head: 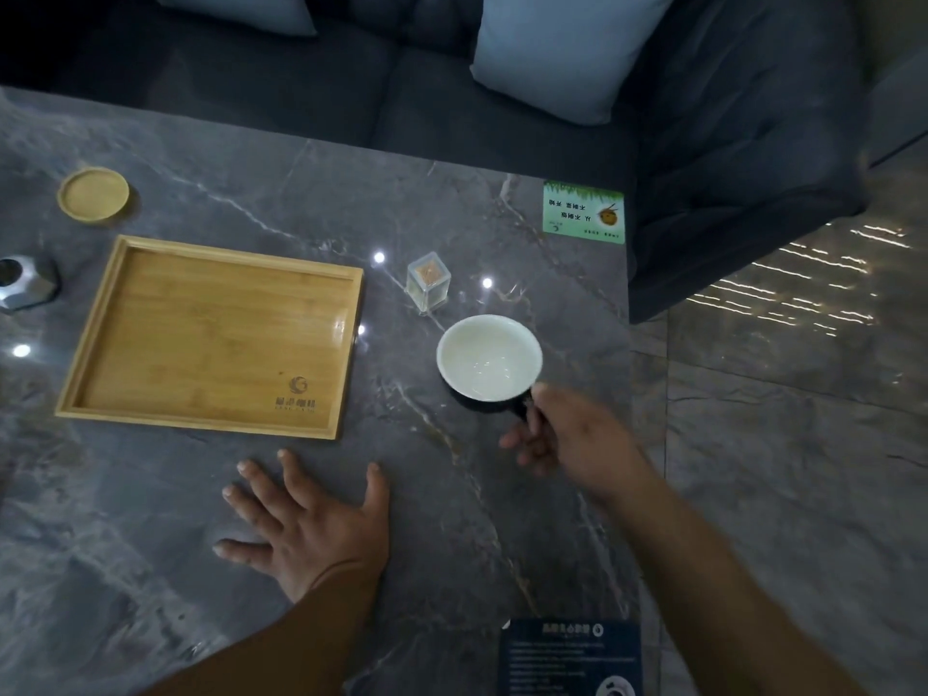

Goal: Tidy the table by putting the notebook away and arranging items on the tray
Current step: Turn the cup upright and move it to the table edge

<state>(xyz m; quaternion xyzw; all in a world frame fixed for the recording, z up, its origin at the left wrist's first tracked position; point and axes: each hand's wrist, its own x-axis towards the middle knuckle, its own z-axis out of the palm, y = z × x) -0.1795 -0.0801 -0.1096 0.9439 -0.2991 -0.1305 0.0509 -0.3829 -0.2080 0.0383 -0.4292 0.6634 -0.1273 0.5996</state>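
Note:
An empty bamboo tray point(95, 344) lies on the grey marble table, left of centre. A cup point(489, 356), white inside and dark outside, stands to the right of the tray. My right hand point(577, 439) grips the cup's dark handle at its lower right. Spread flat on the table below the tray rests my left hand point(306, 529), holding nothing. A clear toothpick box point(428, 281) stands just above the cup. A round bamboo coaster point(93, 194) lies beyond the tray's far left corner. No notebook is visible.
A faceted metal object point(25, 283) sits at the left edge. A green card point(584, 212) is stuck near the table's far right corner, and a dark blue printed card point(570, 655) lies at the near edge. A dark sofa with pale cushions point(557, 52) stands behind the table.

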